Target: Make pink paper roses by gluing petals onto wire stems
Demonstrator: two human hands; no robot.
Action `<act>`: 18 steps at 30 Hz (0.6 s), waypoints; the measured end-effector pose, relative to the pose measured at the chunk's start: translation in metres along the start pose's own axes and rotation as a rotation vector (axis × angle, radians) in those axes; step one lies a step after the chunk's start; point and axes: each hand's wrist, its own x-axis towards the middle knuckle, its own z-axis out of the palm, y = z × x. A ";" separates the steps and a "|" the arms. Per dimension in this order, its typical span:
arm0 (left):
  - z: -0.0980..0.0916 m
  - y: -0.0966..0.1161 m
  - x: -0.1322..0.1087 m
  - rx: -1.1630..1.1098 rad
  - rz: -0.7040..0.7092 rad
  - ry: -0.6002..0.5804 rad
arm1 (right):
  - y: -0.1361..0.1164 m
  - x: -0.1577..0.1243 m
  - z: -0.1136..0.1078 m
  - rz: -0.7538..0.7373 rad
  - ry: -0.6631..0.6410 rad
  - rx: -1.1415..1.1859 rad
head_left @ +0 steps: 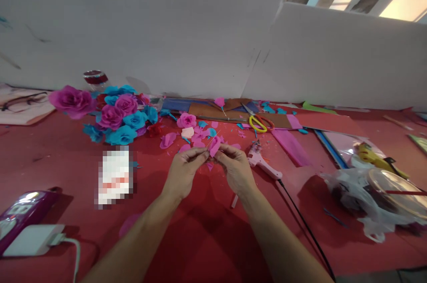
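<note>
Between my two hands is a small pink paper flower (214,146), partly hidden by the fingertips; a thin stick shows beside it. My left hand (185,169) pinches it from the left with closed fingers. On the other side, my right hand (237,168) has thumb and fingers closed on the same paper. Loose pink petals (167,140) and blue scraps lie just beyond the hands. A pink glue gun (263,163) rests right of my right hand, its black cord running toward me. Farther back are scissors (258,123) with yellow and orange handles.
Finished pink and blue paper flowers (123,118) cluster at the left. A purple power strip (28,212) with a white charger (35,239) sits front left. At the right lie a plastic bag (353,194), a tape roll (396,187) and a yellow tool (378,160). A white partition (150,34) stands behind.
</note>
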 end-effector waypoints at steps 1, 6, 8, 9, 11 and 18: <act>0.000 0.001 0.000 0.041 0.024 0.007 | 0.000 0.000 0.000 -0.010 -0.007 -0.005; -0.001 0.000 -0.002 0.159 0.103 0.045 | -0.001 -0.002 0.002 -0.057 -0.024 -0.035; -0.002 -0.003 -0.002 0.209 0.135 0.057 | 0.000 -0.002 0.002 -0.062 -0.022 -0.051; -0.002 -0.004 -0.002 0.239 0.158 0.065 | 0.001 -0.002 0.002 -0.063 -0.021 -0.056; -0.003 -0.006 -0.002 0.292 0.204 0.076 | 0.002 -0.001 0.001 -0.066 -0.028 -0.057; -0.001 -0.005 -0.004 0.277 0.194 0.072 | 0.001 -0.001 0.001 -0.067 -0.051 -0.011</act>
